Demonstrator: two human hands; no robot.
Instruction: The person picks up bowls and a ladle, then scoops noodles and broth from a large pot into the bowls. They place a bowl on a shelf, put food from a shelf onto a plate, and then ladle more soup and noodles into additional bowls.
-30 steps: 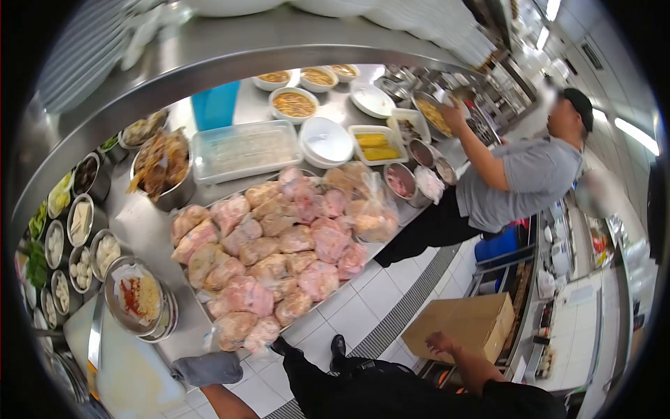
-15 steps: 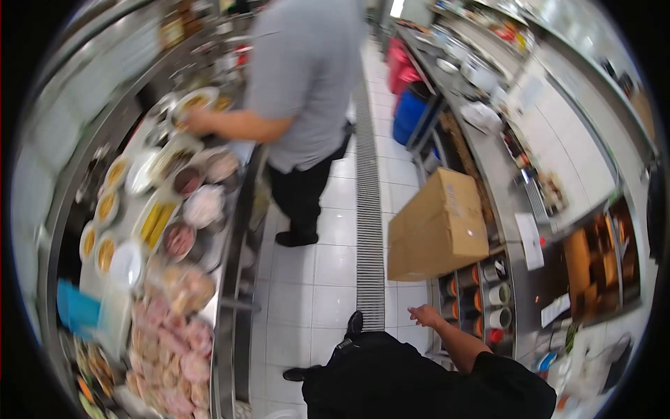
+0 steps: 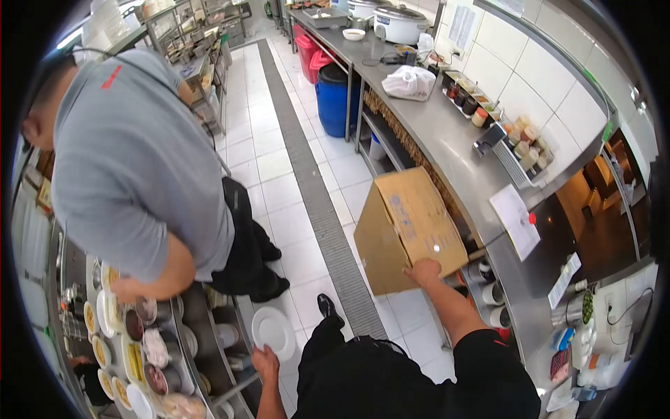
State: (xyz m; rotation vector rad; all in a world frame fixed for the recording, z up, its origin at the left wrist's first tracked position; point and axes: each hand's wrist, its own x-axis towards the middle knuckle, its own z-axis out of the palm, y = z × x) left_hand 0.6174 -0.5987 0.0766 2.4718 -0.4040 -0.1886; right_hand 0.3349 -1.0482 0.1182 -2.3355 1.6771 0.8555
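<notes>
A round white plate (image 3: 273, 329) is pinched at its near rim by my left hand (image 3: 265, 362), low beside the steel counter on the left. My right hand (image 3: 423, 271) reaches forward over the near edge of a large cardboard box (image 3: 427, 220). It overlaps the box in this view, with its fingers partly extended and nothing visible in them. The box rests by the lower shelves of the right-hand counter.
A person in a grey shirt (image 3: 129, 153) leans over small dishes (image 3: 101, 351) and food tubs on the left. A floor drain (image 3: 307, 174) runs along the aisle. A blue barrel (image 3: 333, 105) stands ahead, and the right counter (image 3: 447, 150) holds a plastic bag (image 3: 410, 82) and sauces.
The view has swung up and I am nearer the grey-shirted person. My left hand with the plate has come into view. My right hand now overlaps the box.
</notes>
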